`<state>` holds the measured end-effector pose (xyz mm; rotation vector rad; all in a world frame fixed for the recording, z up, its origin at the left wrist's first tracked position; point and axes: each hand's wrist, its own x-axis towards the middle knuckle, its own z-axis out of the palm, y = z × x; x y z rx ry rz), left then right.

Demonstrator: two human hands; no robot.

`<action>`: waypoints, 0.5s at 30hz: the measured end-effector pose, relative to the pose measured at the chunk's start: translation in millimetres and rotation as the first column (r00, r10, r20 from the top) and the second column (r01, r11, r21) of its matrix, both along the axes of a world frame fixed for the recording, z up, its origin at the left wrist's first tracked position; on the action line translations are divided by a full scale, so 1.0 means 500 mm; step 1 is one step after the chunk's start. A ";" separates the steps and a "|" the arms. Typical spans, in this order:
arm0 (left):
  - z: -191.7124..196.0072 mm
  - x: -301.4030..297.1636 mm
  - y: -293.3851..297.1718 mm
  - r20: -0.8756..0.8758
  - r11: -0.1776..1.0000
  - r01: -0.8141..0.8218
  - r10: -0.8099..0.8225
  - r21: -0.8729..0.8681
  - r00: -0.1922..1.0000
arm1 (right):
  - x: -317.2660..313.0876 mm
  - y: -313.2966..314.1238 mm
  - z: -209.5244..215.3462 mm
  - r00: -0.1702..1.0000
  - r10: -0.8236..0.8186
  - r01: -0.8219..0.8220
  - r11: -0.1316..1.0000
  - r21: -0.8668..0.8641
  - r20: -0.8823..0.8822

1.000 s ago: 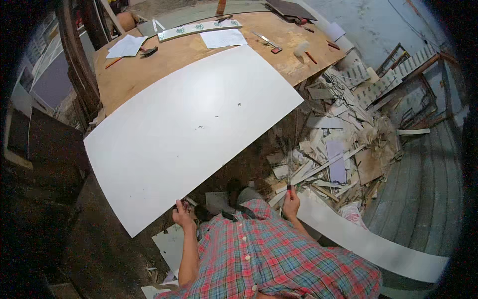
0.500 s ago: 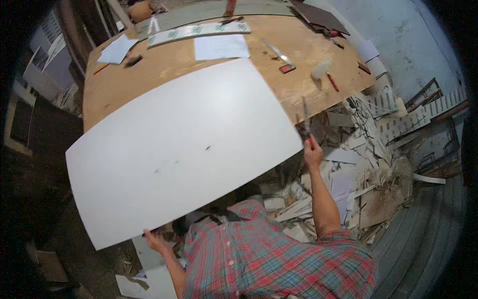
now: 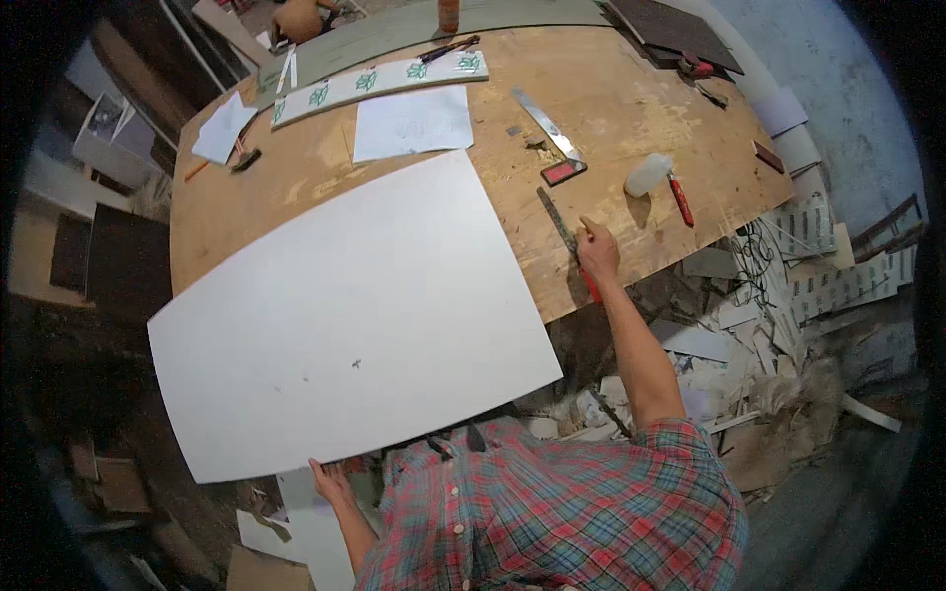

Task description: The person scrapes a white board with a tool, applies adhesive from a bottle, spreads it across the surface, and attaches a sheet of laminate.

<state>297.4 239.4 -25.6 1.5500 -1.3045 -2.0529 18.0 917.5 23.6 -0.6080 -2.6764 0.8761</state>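
A large white board [image 3: 345, 315] lies across the plywood table [image 3: 631, 148], overhanging its near edge. My left hand [image 3: 330, 480] grips the board's near edge at the lower left. My right hand [image 3: 596, 246] is stretched out onto the table to the right of the board and holds a thin tool with a red handle [image 3: 589, 284], whose dark blade [image 3: 557, 219] lies along the tabletop. My plaid shirt fills the bottom of the view.
On the table lie a metal square with a red block [image 3: 552, 138], a white mallet with a red handle [image 3: 660, 177], paper sheets [image 3: 412, 123], and a long patterned strip [image 3: 374, 84]. Broken white scraps [image 3: 778, 295] litter the floor at the right.
The white board has slid further onto the table. My right hand left the board's edge and reached out onto the tabletop with the red-handled tool. My left hand stays on the near edge.
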 end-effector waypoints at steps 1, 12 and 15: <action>0.012 -0.008 0.010 -0.025 1.000 0.018 -0.018 0.004 1.000 | -0.040 -0.010 0.010 1.000 0.008 -0.008 1.000 -0.015 -0.018; -0.002 0.000 0.067 -0.031 0.988 0.148 -0.147 0.052 0.989 | -0.350 0.008 -0.002 0.990 0.080 -0.097 0.985 0.145 0.119; -0.014 0.029 0.123 -0.049 0.994 0.110 -0.110 0.012 0.993 | -0.425 -0.007 0.003 0.954 0.161 -0.231 0.932 0.281 0.252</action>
